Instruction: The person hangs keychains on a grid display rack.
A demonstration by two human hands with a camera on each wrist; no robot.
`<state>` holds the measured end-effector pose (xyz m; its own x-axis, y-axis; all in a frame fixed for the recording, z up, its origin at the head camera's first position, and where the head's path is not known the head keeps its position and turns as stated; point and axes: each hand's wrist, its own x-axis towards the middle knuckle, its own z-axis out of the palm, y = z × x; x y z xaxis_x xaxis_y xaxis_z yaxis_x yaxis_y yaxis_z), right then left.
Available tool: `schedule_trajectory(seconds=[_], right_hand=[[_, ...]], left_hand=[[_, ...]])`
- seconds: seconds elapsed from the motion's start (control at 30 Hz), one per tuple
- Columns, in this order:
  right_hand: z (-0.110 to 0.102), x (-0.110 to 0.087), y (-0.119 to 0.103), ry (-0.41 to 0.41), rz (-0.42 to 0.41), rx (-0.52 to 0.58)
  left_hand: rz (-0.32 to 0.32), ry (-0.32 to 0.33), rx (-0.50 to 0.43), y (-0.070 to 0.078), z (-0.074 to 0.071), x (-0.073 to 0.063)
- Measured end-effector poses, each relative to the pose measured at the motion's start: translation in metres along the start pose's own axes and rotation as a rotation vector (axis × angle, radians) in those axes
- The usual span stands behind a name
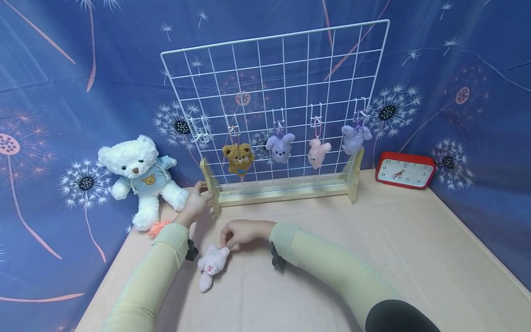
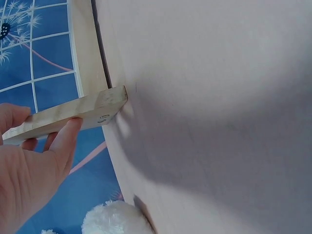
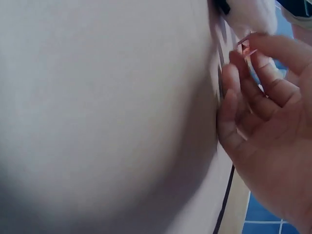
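My left hand grips the wooden end foot of a white wire grid rack, thumb on one face and fingers around the other. My right hand pinches the thin pink loop at the head of a pale pink plush keychain. The plush hangs low over the table in front of the rack, a pink paw mark on its body. From the grid's hooks hang a brown bear keychain, a purple plush, a pink plush and another purple plush.
A white teddy bear in a blue hoodie sits left of the rack, an orange yarn piece at its feet. A bare hook projects from the grid's left side. To the right stands a red clock. Blue dandelion-print cloth backs the table.
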<state>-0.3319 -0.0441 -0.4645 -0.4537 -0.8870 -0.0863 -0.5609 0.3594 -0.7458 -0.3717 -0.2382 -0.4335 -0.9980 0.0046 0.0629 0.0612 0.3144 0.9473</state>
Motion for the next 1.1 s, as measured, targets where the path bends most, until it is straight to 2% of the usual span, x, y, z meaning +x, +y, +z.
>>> schedule_trajectory(seconds=[0.2, 0.3, 0.5, 0.67, 0.8, 1.1], right_hand=[[0.0, -0.002, -0.002, 0.061, -0.017, 0.24], [0.001, -0.002, -0.004, 0.108, -0.043, 0.312], [-0.003, -0.003, -0.007, 0.219, -0.069, 0.361], [-0.006, -0.005, -0.01, 0.293, -0.044, 0.381], [-0.005, -0.006, -0.011, 0.33, -0.028, 0.452], [-0.009, -0.002, -0.011, 0.411, -0.059, 0.584]], left_hand=[[-0.011, 0.005, 0.018, 0.001, 0.0, 0.0], [-0.018, 0.002, 0.022, 0.001, -0.001, 0.0], [-0.021, -0.009, 0.016, 0.001, -0.001, 0.001], [-0.019, -0.008, 0.022, 0.001, -0.002, 0.0], [-0.022, -0.007, 0.031, 0.001, -0.001, -0.001], [-0.017, -0.015, 0.031, 0.001, -0.001, -0.001]])
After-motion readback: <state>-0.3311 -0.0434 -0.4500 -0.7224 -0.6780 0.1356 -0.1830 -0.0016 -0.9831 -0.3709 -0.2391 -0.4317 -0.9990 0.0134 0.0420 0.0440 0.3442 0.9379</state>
